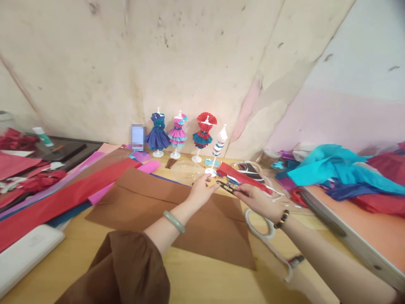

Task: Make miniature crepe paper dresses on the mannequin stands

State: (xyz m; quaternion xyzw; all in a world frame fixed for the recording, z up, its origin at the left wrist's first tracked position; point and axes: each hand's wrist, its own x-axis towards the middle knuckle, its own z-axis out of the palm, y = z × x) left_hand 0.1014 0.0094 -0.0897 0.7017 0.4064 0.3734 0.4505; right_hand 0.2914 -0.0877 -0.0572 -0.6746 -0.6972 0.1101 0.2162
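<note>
Small dark clip (pixel 225 185) (its exact kind is too small to tell) sits between the two hands, just beyond the far edge of the brown paper sheet (pixel 177 211) on the wooden counter (pixel 209 283). Right hand (pixel 257 200), palm down, pinches the clip between thumb and forefinger; a beaded bracelet (pixel 281 219) circles its wrist. Left hand (pixel 201 191) reaches in from the other side with its fingers drawn loosely together, the fingertips just beside the clip; whether they touch it cannot be told. A pale green bangle (pixel 174 221) sits on the left wrist, and a brown sleeve (pixel 126 270) covers the forearm below it.

White-handled scissors (pixel 268 240) lie on the counter beneath the right forearm. A strip of red paper (pixel 243 178) lies just behind the clip, near a clear round dish (pixel 186 171). Four small dress forms stand in a row against the wall: a blue dress (pixel 157 135), a pink dress (pixel 177 133), a red and teal dress (pixel 203 133) and a partly dressed white form (pixel 220 143). Long sheets of red paper (pixel 63 198) and pink paper (pixel 123 179) spread to the left of the brown sheet. A heap of turquoise paper (pixel 329 169) lies on a raised orange surface to the right. A white slab-shaped object (pixel 28 253) rests at the near left corner.
</note>
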